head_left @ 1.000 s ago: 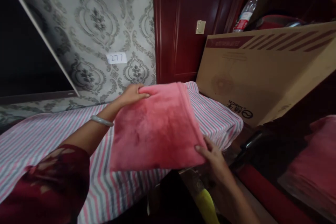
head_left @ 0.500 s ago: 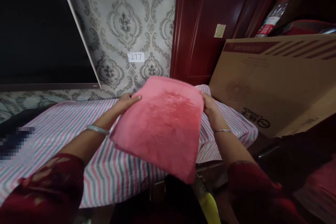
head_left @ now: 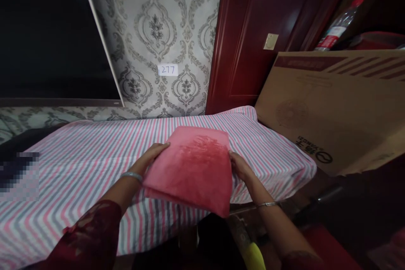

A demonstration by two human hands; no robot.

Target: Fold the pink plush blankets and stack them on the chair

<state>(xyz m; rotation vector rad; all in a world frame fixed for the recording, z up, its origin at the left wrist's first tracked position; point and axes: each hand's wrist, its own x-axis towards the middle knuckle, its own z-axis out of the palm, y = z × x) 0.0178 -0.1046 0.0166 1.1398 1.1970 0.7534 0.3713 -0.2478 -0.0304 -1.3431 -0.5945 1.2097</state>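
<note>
A flat pink plush cushion [head_left: 196,173] with a darker, ruffled patch in its pile is held between my two hands. My left hand [head_left: 155,155] grips its left edge, thumb on top and the other fingers underneath, out of sight. On the opposite edge, my right hand [head_left: 239,166] has its fingers closed round the side. The cushion is tilted towards me over a table covered with a pink, grey and white striped cloth [head_left: 95,156]. Its near edge reaches past the table's front edge. Whether its far edge touches the cloth, I cannot tell.
A large cardboard box [head_left: 341,109] leans at the right, with a plastic bottle [head_left: 335,29] behind it. A dark television [head_left: 53,38] stands at the left. Behind the table are patterned wallpaper with a paper label [head_left: 168,70] and a dark red door panel [head_left: 240,29]. Something yellow [head_left: 255,255] is low in front.
Both hands have lowered the pink cushion towards the striped cloth, and it lies flatter. More of the table's back part shows. My grip stays on both sides.
</note>
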